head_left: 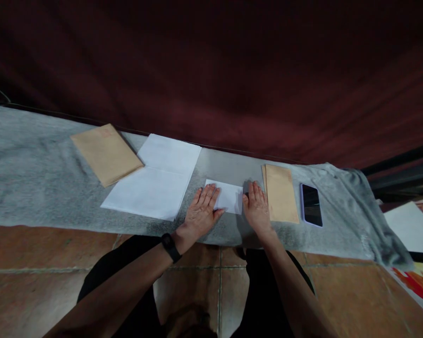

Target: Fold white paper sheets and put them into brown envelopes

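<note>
A small folded white paper [230,197] lies flat on the grey cloth in front of me. My left hand [203,209] rests flat over its left end, fingers stretched out, covering that part. At the paper's right edge my right hand [256,206] lies with its fingers extended and holds nothing; whether it touches the edge I cannot tell. Just right of that hand sits a small pile of brown envelopes [282,193]. Large white sheets [158,176] with a crease across them are spread to the left of my left hand.
Another stack of brown envelopes [105,152] overlaps the white sheets at the left. A phone [311,204] lies at the right. The grey cloth [31,173] covers a long narrow surface before a dark red curtain [211,70]. Tiled floor [341,291] shows below.
</note>
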Available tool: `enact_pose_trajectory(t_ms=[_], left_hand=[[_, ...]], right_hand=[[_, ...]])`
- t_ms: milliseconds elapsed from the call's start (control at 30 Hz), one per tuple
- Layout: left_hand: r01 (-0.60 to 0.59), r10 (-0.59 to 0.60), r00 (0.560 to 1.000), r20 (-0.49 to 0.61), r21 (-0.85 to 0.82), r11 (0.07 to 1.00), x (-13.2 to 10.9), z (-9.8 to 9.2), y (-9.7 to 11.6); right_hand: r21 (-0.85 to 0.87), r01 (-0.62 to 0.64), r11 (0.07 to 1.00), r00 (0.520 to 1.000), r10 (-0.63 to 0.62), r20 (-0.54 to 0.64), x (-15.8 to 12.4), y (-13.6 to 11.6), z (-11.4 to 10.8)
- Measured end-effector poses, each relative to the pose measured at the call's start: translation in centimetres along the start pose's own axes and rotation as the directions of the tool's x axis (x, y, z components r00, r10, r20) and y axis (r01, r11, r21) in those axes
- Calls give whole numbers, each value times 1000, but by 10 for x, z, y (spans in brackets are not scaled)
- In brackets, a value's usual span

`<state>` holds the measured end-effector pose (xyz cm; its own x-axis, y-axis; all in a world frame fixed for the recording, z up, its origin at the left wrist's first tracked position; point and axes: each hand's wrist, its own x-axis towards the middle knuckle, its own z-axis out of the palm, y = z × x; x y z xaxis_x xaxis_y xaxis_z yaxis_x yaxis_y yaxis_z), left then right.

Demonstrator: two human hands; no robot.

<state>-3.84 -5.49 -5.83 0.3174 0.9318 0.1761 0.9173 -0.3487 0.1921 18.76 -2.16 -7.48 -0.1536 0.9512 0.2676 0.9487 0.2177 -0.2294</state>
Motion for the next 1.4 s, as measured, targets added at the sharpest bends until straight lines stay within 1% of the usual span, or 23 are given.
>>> enact_pose_trajectory(t_ms=[67, 167, 267, 433, 533, 733, 967, 1133, 1233, 1300, 1367, 1400], left_hand=[[-18, 18, 1000, -7, -6, 1000, 0, 0, 0], [-45, 45, 999, -14, -13, 999, -1, 0, 0], [-54, 53, 999, -10, -13, 998, -1, 1, -1], [-67, 68, 997, 22, -22, 997, 2, 0, -7], [-78, 79, 996, 45, -30, 997, 6, -3, -13], [-101, 104, 992, 76, -48, 994, 11, -5, -20], [-138, 143, 988, 53, -90, 986, 13, 4, -32], [-97, 100, 995, 14, -127, 987, 13, 13, -37], [-79, 81, 997, 3, -192, 978, 14, 18, -38], [-64, 60, 998, -21, -262, 963, 16, 17, -36], [-26, -4, 996, -85, -351, 936, 21, 8, -33], [-1, -56, 990, -133, -395, 919, 23, 0, -32]], right_hand=[[26, 78, 997, 996, -79, 46, -1, -11, -1], [68, 189, 980, 971, -196, 137, -5, -29, 0], [73, 218, 973, 958, -227, 175, -6, -37, 2], [49, 120, 992, 983, -126, 137, 3, -29, 3], [71, 72, 995, 988, -81, 131, 12, -24, -1], [89, -18, 996, 987, 3, 161, 29, -29, -12], [68, -164, 984, 968, 147, 206, 41, -34, -24], [91, -229, 969, 956, 207, 211, 41, -29, -25], [110, -250, 962, 952, 224, 209, 42, -26, -24], [178, -227, 957, 964, 194, 183, 43, -26, -24], [339, -171, 925, 983, 136, 125, 44, -27, -27], [436, -138, 889, 990, 117, 76, 44, -28, -30]])
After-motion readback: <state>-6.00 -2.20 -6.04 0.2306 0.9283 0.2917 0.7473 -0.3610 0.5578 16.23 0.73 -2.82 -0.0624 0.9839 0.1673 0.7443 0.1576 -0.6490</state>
